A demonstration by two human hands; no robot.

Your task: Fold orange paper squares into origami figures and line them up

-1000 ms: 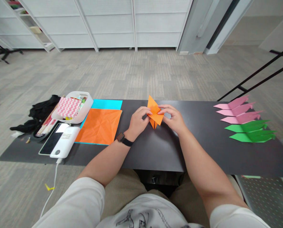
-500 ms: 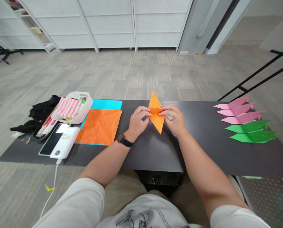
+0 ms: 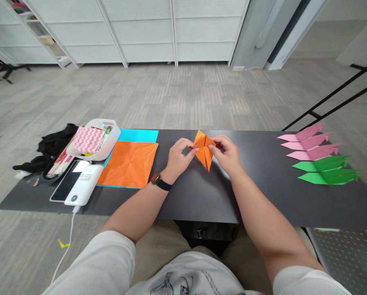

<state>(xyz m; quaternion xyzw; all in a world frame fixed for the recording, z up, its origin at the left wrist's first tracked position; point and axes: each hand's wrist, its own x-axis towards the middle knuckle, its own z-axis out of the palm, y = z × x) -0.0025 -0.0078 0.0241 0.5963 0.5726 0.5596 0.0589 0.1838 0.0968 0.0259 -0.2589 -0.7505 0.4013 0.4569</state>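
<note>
Between my two hands is a piece of folded orange origami paper (image 3: 205, 153), diamond-shaped with a slit down its middle and a pointed end toward me. My left hand (image 3: 181, 157) pinches its left corner between thumb and fingers. On the other side, my right hand (image 3: 228, 153) grips the right corner, thumb on the near face. The paper is held just above the dark table (image 3: 198, 196). Part of each side corner is hidden by my fingertips.
Left of my hands lie orange sheets (image 3: 129, 164) over blue sheets (image 3: 140, 135). Beyond them are a white basket (image 3: 111, 143), a phone (image 3: 68, 184), a white power bank (image 3: 85, 184) with a cable, and black cloth (image 3: 58, 137). Pink (image 3: 304, 145) and green folded birds (image 3: 326, 177) line the right end.
The orange paper has tilted, and its far tip has come nearer. A slit now shows down the face where a raised fold stood across the middle. Both hands stay in nearly the same place.
</note>
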